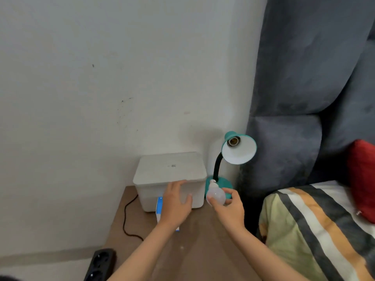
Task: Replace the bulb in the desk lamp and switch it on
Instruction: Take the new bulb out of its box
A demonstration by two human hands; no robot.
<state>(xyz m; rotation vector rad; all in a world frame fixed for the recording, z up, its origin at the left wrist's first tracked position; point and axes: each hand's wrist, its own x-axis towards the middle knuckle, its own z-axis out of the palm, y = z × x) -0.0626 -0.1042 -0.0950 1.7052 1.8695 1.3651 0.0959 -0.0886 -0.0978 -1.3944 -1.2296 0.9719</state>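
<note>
1. Brown wooden tabletop (203,240) abuts white wall; near half open, grey padded headboard (294,78) bounds right edge.
2. Teal gooseneck desk lamp (237,149) at back right corner, socket bare, shade tilted toward viewer.
3. Right hand (229,207) fingers gripping frosted white bulb (216,193), screw base up, before lamp base.
4. Left hand (175,203) fingers spread, over blue-white carton (159,207), against white lidded plastic box (170,175).

Dim, even indoor light; soft blur, wide-angle bend at edges.
</note>
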